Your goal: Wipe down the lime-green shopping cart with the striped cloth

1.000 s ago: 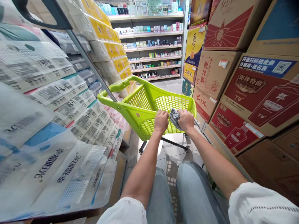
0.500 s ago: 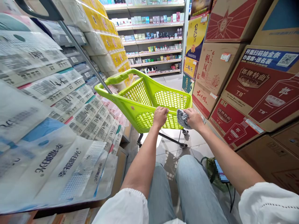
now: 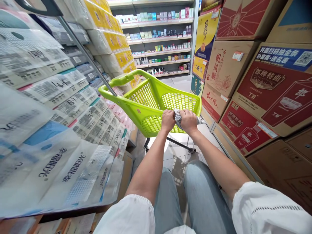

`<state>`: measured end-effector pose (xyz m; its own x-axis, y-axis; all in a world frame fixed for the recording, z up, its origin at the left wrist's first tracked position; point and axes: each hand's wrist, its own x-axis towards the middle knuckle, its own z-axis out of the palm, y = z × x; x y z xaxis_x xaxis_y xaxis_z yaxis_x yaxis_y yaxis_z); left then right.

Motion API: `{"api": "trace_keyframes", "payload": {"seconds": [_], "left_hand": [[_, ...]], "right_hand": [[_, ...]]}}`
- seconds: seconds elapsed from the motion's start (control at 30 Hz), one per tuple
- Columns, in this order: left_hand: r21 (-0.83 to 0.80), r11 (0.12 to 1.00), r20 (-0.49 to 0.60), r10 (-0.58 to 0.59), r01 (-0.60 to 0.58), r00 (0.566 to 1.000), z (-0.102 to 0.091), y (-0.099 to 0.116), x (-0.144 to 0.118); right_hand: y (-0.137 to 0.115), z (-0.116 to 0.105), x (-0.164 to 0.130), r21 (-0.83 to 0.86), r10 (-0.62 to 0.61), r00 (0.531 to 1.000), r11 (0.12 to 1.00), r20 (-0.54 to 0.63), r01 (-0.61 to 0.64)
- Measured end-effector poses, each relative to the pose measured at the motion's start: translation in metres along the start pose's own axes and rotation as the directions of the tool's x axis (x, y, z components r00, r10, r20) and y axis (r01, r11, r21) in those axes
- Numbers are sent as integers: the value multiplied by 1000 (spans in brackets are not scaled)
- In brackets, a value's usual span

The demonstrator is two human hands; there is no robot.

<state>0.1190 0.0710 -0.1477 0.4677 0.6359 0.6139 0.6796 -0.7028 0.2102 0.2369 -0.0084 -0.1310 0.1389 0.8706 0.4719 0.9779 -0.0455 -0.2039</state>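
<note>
While 2 hands grip, 1 green cart (image 3: 151,107), 1 striped cloth (image 3: 177,117) (right hand (image 3: 188,121)).

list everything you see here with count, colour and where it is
lime green plastic mesh shopping basket on wheels: one, centre of the aisle, in front of the person
striped grey and white cloth: one, on the basket's near rim, under the right hand
plastic-wrapped paper packs: many, white, grey and yellow, stacked along the left side
brown and red printed cardboard cartons: many, stacked along the right side
white store shelves of small boxes and bottles: several tiers, far end of the aisle
pale tiled floor: under the basket
light blue jeans: bottom centre
white sleeves: two, bottom edge
left hand: grips the basket's near rim
right hand: presses the cloth on the rim
</note>
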Motion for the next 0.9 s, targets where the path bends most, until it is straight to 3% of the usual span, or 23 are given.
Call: {"api": "trace_keyframes", "payload": {"seconds": [0.1,0.23,0.33,0.43,0.67,0.77,0.9], "left_hand": [[-36,999,30,18,-17,999,-2,-3,1],[-65,998,32,8,-6,999,-2,-4,3],[-65,998,18,0,2,1000,0,0,4],[-54,998,-9,-21,20,1000,4,7,4],[-1,998,-25,-70,70,997,10,18,5],[-4,999,-20,-40,40,999,8,15,4],[-10,1000,-22,-19,18,1000,5,10,4]], "right_hand": [[27,-6,-6,3,-93,994,996,56,93],[73,-13,-14,24,-97,989,995,108,95],[92,-15,-14,55,-120,985,992,124,114],[83,-14,-6,50,-106,988,994,116,101],[30,-9,19,36,-160,985,987,61,158],[37,-8,20,58,-233,971,971,59,230],[74,-13,12,101,-314,943,948,114,303]]}}
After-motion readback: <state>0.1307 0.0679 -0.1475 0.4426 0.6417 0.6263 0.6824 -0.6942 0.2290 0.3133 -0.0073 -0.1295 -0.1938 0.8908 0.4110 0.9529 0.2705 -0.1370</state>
